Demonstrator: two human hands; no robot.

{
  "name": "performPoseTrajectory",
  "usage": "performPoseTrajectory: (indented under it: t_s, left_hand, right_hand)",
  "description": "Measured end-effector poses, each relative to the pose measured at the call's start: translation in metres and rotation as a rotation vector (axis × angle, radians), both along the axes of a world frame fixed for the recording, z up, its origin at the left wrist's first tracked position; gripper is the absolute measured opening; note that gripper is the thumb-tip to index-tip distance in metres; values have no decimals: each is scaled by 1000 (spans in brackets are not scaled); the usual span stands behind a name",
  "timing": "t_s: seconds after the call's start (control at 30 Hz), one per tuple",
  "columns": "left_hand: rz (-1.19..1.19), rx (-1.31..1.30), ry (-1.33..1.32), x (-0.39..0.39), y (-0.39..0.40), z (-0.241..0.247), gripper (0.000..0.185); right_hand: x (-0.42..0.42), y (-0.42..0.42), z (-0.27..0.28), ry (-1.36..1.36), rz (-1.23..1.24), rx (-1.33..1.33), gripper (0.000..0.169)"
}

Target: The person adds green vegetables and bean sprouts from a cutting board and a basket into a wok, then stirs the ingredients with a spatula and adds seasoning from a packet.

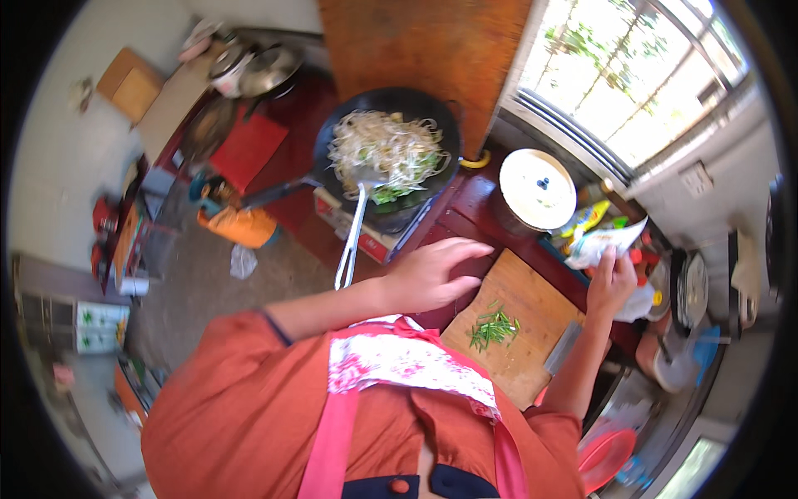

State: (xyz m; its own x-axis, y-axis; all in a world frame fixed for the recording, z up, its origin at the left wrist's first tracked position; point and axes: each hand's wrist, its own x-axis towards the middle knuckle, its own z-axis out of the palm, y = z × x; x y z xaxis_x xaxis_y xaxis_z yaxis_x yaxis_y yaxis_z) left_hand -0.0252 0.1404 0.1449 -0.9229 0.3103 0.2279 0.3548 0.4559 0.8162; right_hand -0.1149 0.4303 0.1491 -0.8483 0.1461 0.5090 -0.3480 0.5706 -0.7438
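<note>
My right hand (pixel 610 282) grips a white plastic packet (pixel 606 245) by its lower edge, above the crowded right side of the counter. My left hand (pixel 433 274) is empty, its fingers apart, over the counter between the wok and the wooden cutting board (pixel 530 287). A black wok (pixel 389 93) holds pale noodle-like strands (pixel 386 146) with some green pieces. In it rests a metal spatula (pixel 353 234), its handle sticking out toward me. Chopped green stalks (pixel 494 327) lie on the board, with a knife blade (pixel 562 347) at its right edge.
The wok sits on a portable stove (pixel 368 240). A pot with a cream lid (pixel 537 187) stands by the window. Packets and bottles fill a tray (pixel 576 271) to the right. A brown wooden panel (pixel 424 43) rises behind the wok. An orange bag (pixel 237 224) stands left of the counter.
</note>
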Motion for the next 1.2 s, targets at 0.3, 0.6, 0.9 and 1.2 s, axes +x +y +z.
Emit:
performPoseTrajectory:
  t_s: [0.3,0.6,0.9,1.2]
  left_hand:
    - [227,69,34,3,18,-51,68]
    - [98,679,-87,-4,-65,-16,31]
    - [9,733,-171,-8,-126,-9,34]
    - [240,708,-254,-17,-181,-66,51]
  right_hand:
    - [73,-127,-1,-444,499,-670,24]
    - [83,-198,-41,-593,418,-897,43]
    - [81,-255,-48,-1017,796,-1500,60]
    - [18,-270,-23,-672,372,-1104,35]
